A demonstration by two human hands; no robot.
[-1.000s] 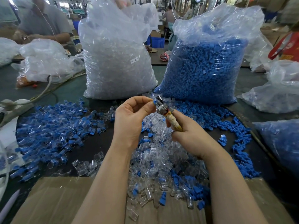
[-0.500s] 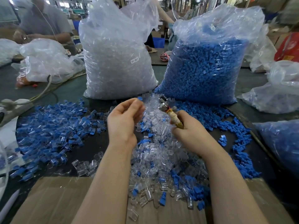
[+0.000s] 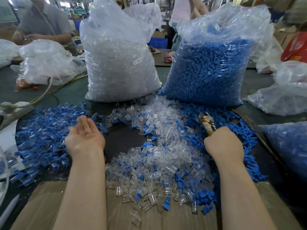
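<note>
My left hand [image 3: 84, 135] lies palm up with straight fingers and holds nothing, at the right edge of a pile of joined blue-and-clear parts [image 3: 44, 130]. My right hand [image 3: 223, 143] grips a small metal hand tool [image 3: 206, 122] by its tan wrapped handle, its metal head pointing up and away. Between the hands spreads a heap of clear plastic caps [image 3: 159, 156] mixed with blue pieces. Loose blue pieces [image 3: 245, 135] lie to the right of the tool.
Two tall plastic bags stand behind the piles: one of clear caps [image 3: 119, 60], one of blue pieces [image 3: 211, 67]. Smaller bags sit at the left [image 3: 46, 62] and right [image 3: 285, 97]. A cardboard sheet [image 3: 41, 206] covers the near edge. A person [image 3: 43, 22] works at far left.
My left hand has left the tool's head, swung left and opened palm up over the assembled pile. My right hand has moved right and down with the tool.
</note>
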